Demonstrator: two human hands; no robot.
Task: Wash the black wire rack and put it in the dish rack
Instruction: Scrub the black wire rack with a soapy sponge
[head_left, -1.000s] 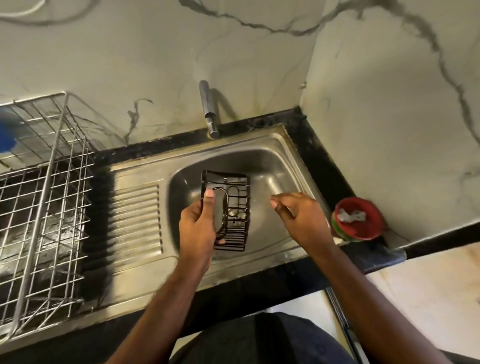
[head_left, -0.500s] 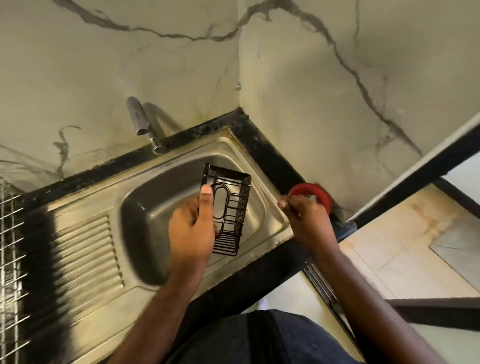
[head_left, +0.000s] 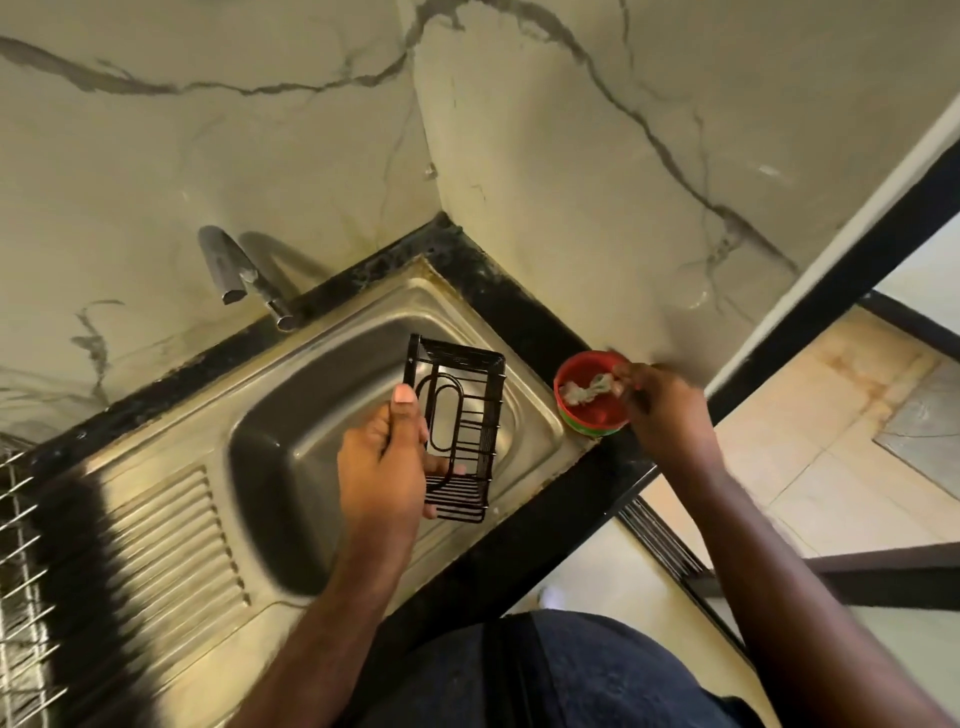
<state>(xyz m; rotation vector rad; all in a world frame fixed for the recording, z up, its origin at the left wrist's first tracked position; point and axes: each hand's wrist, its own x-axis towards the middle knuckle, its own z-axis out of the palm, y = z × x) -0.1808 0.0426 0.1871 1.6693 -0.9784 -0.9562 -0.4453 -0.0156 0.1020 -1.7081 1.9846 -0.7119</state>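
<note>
wire rack (head_left: 470, 415): the rack I held was glossy black, a grid of thin parallel bars with an oval loop in its middle.
sink (head_left: 291, 447): dull silver steel, yellowish stains along its rim.
drainboard (head_left: 171, 535): silver, patterned with parallel ridges.
tap (head_left: 228, 270): grey metal.
counter edge (head_left: 519, 306): black, speckled.
wall (head_left: 208, 156): cream marble look with dark grey veins.
small bowl (head_left: 597, 421): red inside, green band outside.
scrubber (head_left: 587, 388): pale grey-white where I touched it.
dish rack (head_left: 15, 545): silver wire.
my clothing (head_left: 571, 670): dark navy.
</note>
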